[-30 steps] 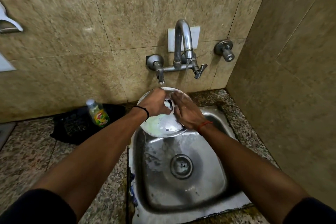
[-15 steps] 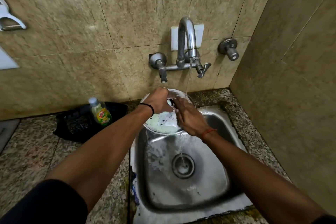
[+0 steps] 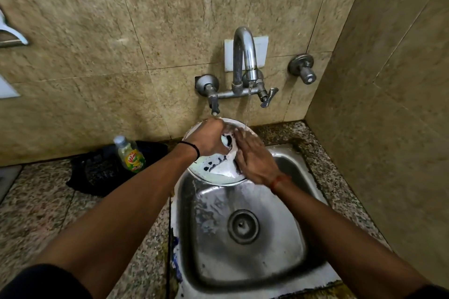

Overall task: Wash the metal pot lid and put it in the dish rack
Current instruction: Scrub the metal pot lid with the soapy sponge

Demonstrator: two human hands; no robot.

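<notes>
Under the tap (image 3: 244, 65), the left hand (image 3: 209, 138) grips the sudsy lid (image 3: 218, 167); the right hand (image 3: 252, 155) rubs it flat-palmed. Rinsing underway, racking remains.

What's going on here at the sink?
A person is washing a metal lid over the sink. The left hand grips the lid near its middle, while the right hand rubs its soapy surface. The tap is running, with a thin stream falling onto the far edge of the lid. The lid is not rinsed yet. A bottle stands on the counter to the left.
</notes>
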